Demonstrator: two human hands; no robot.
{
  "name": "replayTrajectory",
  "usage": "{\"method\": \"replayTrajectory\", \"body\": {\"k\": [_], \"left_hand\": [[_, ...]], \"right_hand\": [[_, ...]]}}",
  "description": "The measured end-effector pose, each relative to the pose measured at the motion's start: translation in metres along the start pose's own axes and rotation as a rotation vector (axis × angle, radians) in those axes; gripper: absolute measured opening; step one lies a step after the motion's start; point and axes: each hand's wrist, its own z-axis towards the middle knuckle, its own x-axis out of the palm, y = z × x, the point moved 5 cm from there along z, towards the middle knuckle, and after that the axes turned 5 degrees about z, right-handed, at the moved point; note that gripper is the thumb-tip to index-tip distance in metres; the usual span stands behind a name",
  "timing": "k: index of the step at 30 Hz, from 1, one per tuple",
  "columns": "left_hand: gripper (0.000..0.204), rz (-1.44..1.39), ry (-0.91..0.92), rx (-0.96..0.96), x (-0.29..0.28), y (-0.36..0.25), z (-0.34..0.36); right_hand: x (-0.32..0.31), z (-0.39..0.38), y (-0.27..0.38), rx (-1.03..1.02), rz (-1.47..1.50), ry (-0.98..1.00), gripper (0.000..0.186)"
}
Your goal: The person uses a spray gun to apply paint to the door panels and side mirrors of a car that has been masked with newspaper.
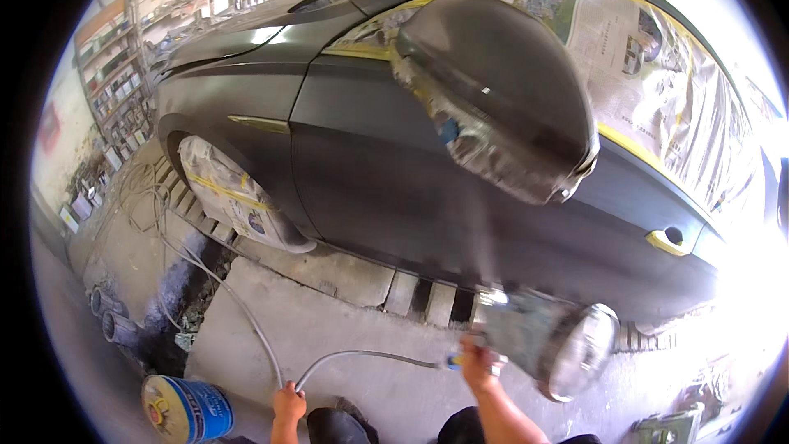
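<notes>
My right hand (478, 363) is closed around the handle of a paint spray gun (530, 330), which is tilted, its large cup pointing to the right. The gun's nozzle end faces the lower part of a dark grey car door (370, 156), and a faint streak of mist hangs between them. A grey air hose (362, 353) joins the gun near my right hand and loops left. My left hand (288, 404) is closed on that hose lower down. Above the gun juts the side mirror (501, 74), its underside wrapped in masking film.
Newspaper, film and yellow tape mask the side window (616, 66); the front wheel (226, 189) is covered too. A blue bucket (189, 409) stands at lower left, near two cans (119, 327). Slatted floor grates (419, 296) run under the car. Shelves (115, 74) hold many cans behind.
</notes>
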Motion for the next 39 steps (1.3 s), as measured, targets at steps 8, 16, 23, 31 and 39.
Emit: {"method": "replayTrajectory", "body": {"k": [8, 16, 23, 31, 39], "left_hand": [[0.041, 0.061, 0.368, 0.049, -0.020, -0.007, -0.063], [0.057, -0.065, 0.392, -0.185, -0.050, 0.074, -0.109], [0.044, -0.351, 0.405, -0.537, -0.093, 0.130, -0.153], [0.032, -0.464, 0.471, -0.611, -0.118, 0.145, -0.175], [0.044, -0.124, 0.592, -0.392, -0.112, 0.077, -0.163]], "right_hand": [[-0.077, -0.084, 0.149, -0.070, -0.173, -0.539, 0.035], [0.097, -0.060, 0.086, -0.016, -0.276, -0.047, 0.025], [0.244, -0.059, 0.079, -0.012, -0.188, 0.342, 0.024], [0.186, -0.057, 0.102, 0.024, -0.121, 0.159, 0.024], [-0.041, -0.086, 0.162, 0.034, -0.062, -0.519, 0.023]]}}
